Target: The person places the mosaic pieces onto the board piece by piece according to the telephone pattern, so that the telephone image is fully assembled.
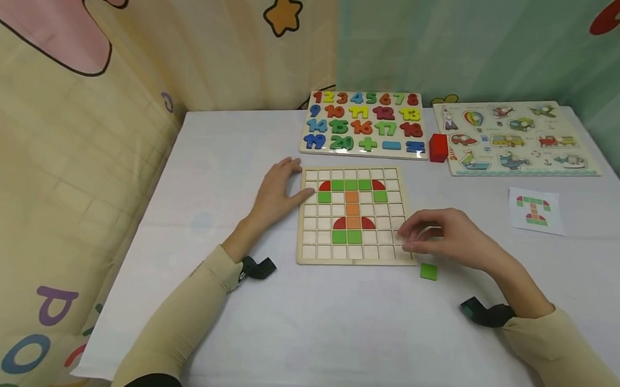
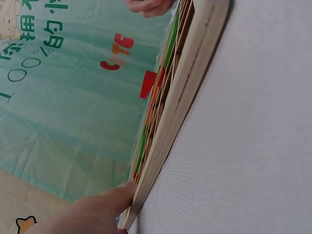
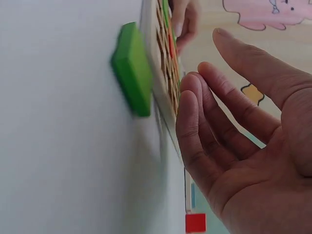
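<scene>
A wooden grid board (image 1: 312, 253) lies on the white table, with red quarter-round, green square and orange square tiles in some cells. My left hand (image 1: 276, 189) rests at its upper left edge, the thumb (image 2: 119, 197) against the frame and the fingers stretched along the side. Near the lower right edge hovers my right hand (image 1: 452, 236), palm inward and fingers loosely bent; nothing shows between thumb and fingers in the right wrist view. One loose green square tile (image 1: 429, 271) lies on the table just below that hand, by the board's lower right corner.
Behind the board are a number puzzle (image 1: 361, 122) and, farther right, a vehicle picture puzzle (image 1: 520, 135), with a red block (image 1: 438, 147) between them. A small pattern card (image 1: 536, 211) lies at right. Printed curtains (image 1: 221, 53) close off the back and sides.
</scene>
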Demonstrator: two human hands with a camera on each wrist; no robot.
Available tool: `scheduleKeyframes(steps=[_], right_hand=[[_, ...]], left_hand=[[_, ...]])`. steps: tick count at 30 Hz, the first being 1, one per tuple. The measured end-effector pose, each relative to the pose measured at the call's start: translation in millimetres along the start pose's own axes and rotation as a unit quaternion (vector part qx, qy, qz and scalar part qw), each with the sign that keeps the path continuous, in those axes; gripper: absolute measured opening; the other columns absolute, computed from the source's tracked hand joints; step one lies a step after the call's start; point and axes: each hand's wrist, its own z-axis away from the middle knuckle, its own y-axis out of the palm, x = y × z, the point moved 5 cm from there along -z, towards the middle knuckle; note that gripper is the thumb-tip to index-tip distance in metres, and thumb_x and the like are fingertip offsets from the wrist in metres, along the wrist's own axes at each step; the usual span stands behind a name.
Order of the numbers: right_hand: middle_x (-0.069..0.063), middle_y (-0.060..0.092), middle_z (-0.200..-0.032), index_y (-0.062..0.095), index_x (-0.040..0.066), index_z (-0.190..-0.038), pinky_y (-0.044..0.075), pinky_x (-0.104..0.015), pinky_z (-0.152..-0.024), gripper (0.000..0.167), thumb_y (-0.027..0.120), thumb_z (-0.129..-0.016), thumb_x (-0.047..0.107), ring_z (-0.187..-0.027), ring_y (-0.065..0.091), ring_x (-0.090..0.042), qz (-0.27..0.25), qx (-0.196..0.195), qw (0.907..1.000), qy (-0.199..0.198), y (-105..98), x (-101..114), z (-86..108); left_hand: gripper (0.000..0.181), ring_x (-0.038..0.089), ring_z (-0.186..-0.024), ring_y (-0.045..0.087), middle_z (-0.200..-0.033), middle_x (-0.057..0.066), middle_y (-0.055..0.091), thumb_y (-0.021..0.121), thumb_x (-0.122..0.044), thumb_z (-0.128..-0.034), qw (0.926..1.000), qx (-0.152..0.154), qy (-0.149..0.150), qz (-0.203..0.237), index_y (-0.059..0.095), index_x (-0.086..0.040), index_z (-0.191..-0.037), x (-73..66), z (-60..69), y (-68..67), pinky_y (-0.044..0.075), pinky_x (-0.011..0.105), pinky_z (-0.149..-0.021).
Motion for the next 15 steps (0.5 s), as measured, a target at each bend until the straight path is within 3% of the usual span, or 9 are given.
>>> scheduleKeyframes(steps=[9, 15], right_hand=[[0.008, 0.071, -0.091, 0.075, 0.021, -0.1, 0.058, -0.02, -0.076, 0.026, 0.092, -0.083, 0.031, -0.082, 0.064, -0.009, 0.071, -0.04, 0.9963, 0.028, -6, -17, 44.0], [0.012, 0.067, -0.084, 0.075, 0.025, -0.098, 0.055, -0.02, -0.07, 0.035, 0.099, -0.073, 0.025, -0.078, 0.06, -0.007, 0.117, -0.055, 0.9915, 0.008, 1, -13, 54.7]], left_hand=[[0.06, 0.028, -0.161, 0.027, -0.167, 0.007, 0.044, 0.075, -0.046, -0.0958, 1.0, 0.003, 0.001, 0.008, 0.058, -0.009, -0.14, 1.8, -0.5, 3.4, 0.021, 0.05, -0.133], [0.06, 0.027, -0.161, 0.027, -0.167, 0.007, 0.044, 0.074, -0.046, -0.0961, 1.0, -0.002, 0.002, 0.001, 0.058, -0.009, -0.14, 3.3, -1.6, 2.5, 0.02, 0.049, -0.133]])
